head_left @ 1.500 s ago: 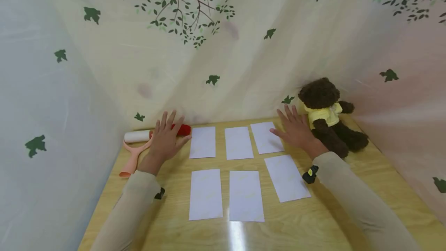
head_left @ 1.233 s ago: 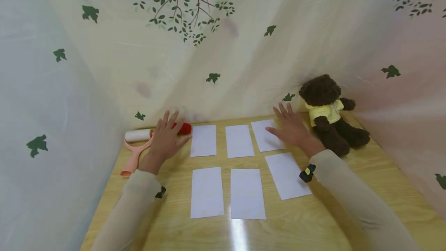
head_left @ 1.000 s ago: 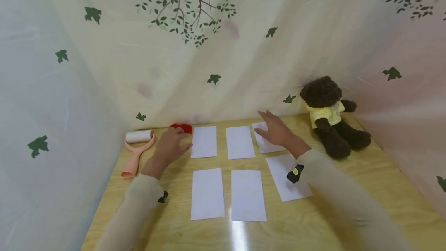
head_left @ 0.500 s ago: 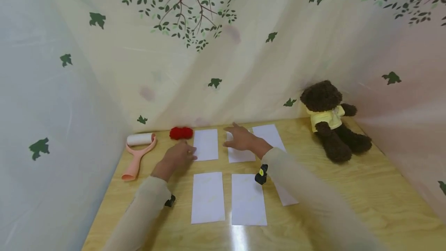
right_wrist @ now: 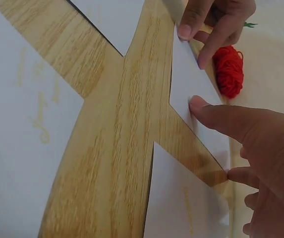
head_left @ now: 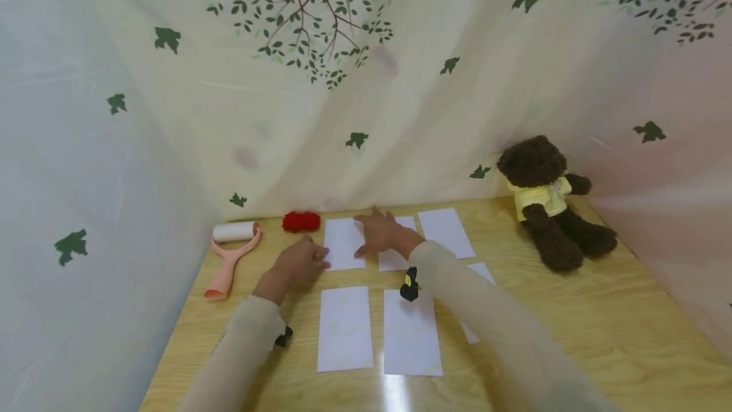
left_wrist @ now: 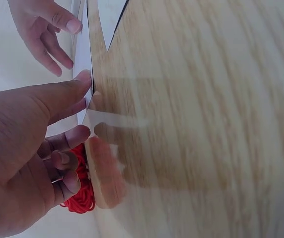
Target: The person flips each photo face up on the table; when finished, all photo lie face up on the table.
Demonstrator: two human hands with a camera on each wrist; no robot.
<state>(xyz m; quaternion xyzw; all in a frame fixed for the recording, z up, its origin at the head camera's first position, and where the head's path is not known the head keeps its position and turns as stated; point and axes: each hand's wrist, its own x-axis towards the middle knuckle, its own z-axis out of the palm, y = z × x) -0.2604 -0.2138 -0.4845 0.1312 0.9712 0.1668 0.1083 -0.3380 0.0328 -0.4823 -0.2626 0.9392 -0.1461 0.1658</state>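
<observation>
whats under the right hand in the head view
The right hand overlaps the back-left white card and the back-middle white card, both partly visible. The covered parts of these cards, and anything else directly beneath the hand, cannot be seen.

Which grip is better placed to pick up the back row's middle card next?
Right grip, probably: it reaches over the middle card, while the left grip is farther away, at the outer edge of the back-left card.
</observation>
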